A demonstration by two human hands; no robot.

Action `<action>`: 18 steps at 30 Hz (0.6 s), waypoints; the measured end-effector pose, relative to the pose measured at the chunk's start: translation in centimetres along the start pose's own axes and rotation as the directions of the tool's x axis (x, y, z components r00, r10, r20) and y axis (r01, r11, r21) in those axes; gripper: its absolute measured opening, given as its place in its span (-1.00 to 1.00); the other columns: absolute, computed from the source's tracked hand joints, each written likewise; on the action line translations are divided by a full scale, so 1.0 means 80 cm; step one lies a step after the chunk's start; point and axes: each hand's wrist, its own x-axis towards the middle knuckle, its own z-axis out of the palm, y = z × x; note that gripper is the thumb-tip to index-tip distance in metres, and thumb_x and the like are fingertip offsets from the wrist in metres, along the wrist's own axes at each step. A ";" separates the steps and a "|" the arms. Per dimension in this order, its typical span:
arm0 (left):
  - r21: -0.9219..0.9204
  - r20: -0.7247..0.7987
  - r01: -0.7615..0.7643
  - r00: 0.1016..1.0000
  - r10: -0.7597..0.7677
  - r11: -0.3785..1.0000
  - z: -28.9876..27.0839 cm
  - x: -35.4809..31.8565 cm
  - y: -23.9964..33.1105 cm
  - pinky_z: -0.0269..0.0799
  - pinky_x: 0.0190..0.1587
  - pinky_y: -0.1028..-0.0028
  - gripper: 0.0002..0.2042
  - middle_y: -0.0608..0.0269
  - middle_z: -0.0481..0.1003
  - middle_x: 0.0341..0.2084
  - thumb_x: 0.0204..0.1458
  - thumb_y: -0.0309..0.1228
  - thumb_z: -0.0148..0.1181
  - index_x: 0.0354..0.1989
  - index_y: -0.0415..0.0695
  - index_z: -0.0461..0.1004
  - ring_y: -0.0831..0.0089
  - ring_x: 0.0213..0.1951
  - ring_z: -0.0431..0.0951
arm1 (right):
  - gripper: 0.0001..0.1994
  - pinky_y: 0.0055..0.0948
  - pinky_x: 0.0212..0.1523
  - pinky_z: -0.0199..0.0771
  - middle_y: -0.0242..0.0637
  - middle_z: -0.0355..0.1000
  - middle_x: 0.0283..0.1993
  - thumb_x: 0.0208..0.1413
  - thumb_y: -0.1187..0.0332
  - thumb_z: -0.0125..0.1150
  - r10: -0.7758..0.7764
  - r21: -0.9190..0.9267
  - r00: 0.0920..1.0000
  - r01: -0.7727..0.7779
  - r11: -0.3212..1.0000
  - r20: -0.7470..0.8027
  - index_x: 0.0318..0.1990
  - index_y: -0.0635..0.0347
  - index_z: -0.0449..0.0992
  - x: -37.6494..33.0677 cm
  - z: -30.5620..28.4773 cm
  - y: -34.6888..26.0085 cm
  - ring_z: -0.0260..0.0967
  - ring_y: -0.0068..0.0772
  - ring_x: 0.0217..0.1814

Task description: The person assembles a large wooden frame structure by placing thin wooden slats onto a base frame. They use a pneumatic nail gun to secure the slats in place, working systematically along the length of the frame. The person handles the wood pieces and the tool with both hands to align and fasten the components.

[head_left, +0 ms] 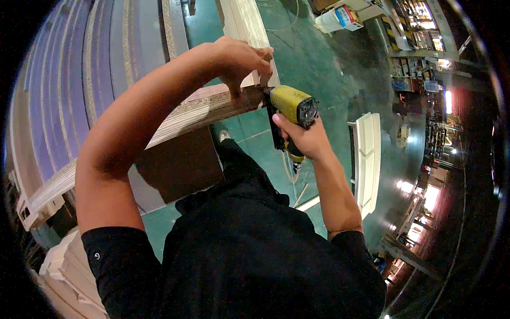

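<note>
My right hand [303, 139] grips a yellow and black nail gun [291, 109], whose nose presses against the end of a layered plywood board [204, 111]. My left hand [241, 61] reaches over and clamps the corner where that board meets a pale wooden strip [245, 21], fingers curled over the top edge. The gun's hose hangs down below my right hand.
A large purple-grey panel with plywood ribs [79, 69] fills the left. A white frame piece [366, 159] lies on the green floor [313, 58] to the right. White boxes [340, 18] sit at the top; shelving and lights line the right. Pale mouldings [64, 266] stack at lower left.
</note>
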 end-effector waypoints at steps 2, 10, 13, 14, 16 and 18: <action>-0.058 0.022 -0.044 0.999 0.045 0.997 0.004 0.003 -0.013 0.52 0.08 0.08 -0.11 0.21 0.07 0.51 -0.55 -0.06 0.71 0.18 0.41 0.48 0.00 0.21 0.50 | -0.62 -0.48 -0.40 0.48 -0.46 0.53 -0.31 0.10 0.24 0.47 -0.016 -0.032 0.999 0.015 0.999 -0.032 0.02 0.17 0.56 0.003 0.006 -0.005 0.42 -0.62 -0.43; -0.020 -0.074 0.001 0.997 -0.002 1.000 0.010 -0.004 -0.017 0.57 -0.01 0.11 -0.12 0.32 0.12 0.48 -0.49 -0.14 0.69 0.21 0.41 0.45 0.04 0.09 0.59 | -0.68 -0.51 -0.46 0.45 -0.46 0.52 -0.39 0.10 0.20 0.48 0.075 -0.054 0.991 -0.081 0.995 -0.108 -0.11 0.18 0.58 0.001 0.026 -0.029 0.41 -0.63 -0.48; -0.001 -0.103 -0.026 0.994 0.025 1.000 0.016 0.001 -0.025 0.60 -0.05 0.11 -0.12 0.34 0.14 0.46 -0.43 -0.20 0.67 0.24 0.40 0.42 0.04 0.04 0.62 | -0.70 -0.52 -0.47 0.43 -0.47 0.50 -0.42 0.12 0.20 0.47 0.076 -0.052 0.989 -0.083 0.995 -0.126 -0.13 0.18 0.58 0.003 0.030 -0.029 0.39 -0.64 -0.50; 0.001 -0.109 -0.039 0.993 0.039 0.999 0.018 0.004 -0.028 0.60 -0.05 0.11 -0.13 0.34 0.15 0.46 -0.42 -0.19 0.67 0.25 0.40 0.41 0.04 0.03 0.62 | -0.70 -0.52 -0.47 0.43 -0.48 0.50 -0.43 0.12 0.20 0.47 0.078 -0.050 0.989 -0.085 0.995 -0.128 -0.14 0.18 0.58 0.004 0.030 -0.027 0.39 -0.65 -0.51; 0.022 -0.120 -0.053 0.991 0.055 0.998 0.021 0.005 -0.031 0.61 -0.06 0.11 -0.13 0.32 0.15 0.46 -0.41 -0.19 0.66 0.24 0.40 0.41 0.02 0.03 0.63 | -0.71 -0.53 -0.48 0.41 -0.48 0.49 -0.44 0.13 0.20 0.46 0.084 -0.084 0.988 -0.095 0.992 -0.130 -0.14 0.18 0.58 0.004 0.033 -0.033 0.38 -0.65 -0.51; 0.030 -0.117 -0.056 0.991 0.059 0.998 0.022 0.005 -0.031 0.61 -0.06 0.11 -0.13 0.30 0.15 0.46 -0.42 -0.18 0.67 0.25 0.40 0.41 0.02 0.02 0.63 | -0.73 -0.53 -0.49 0.40 -0.49 0.48 -0.45 0.14 0.21 0.45 0.091 -0.105 0.987 -0.106 0.989 -0.136 -0.16 0.18 0.58 0.004 0.035 -0.040 0.37 -0.66 -0.52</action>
